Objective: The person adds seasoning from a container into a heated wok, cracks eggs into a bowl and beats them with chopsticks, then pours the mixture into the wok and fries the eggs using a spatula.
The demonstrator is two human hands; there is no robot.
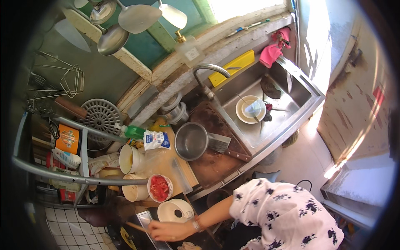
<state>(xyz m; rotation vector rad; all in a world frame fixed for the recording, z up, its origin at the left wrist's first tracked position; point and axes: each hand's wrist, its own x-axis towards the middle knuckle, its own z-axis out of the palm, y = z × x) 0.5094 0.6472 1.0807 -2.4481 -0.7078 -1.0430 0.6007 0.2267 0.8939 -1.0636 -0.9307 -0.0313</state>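
Near the bottom of the view, my right hand (172, 230) is closed around a slim wooden handle (136, 226), whose far end reaches towards a dark wok (116, 232). Yellow food (127, 238), probably egg, lies in the wok, which the lower edge cuts off. Just above my hand sits a cream round lid-like part (167, 210) with a dark hole. Beyond it stands a bowl of cut tomatoes (159, 187). My left hand is out of view; a pale crumpled shape (189, 246) at the lower edge is too cropped to name.
A steel pot (191, 141) and a cleaver (220, 144) rest on a brown board (204, 173). Stacked bowls (250, 109) stand in the steel sink (225, 116). A metal rack (93, 179) borders the left counter, near a white bowl (129, 158). Ladles (113, 40) hang above.
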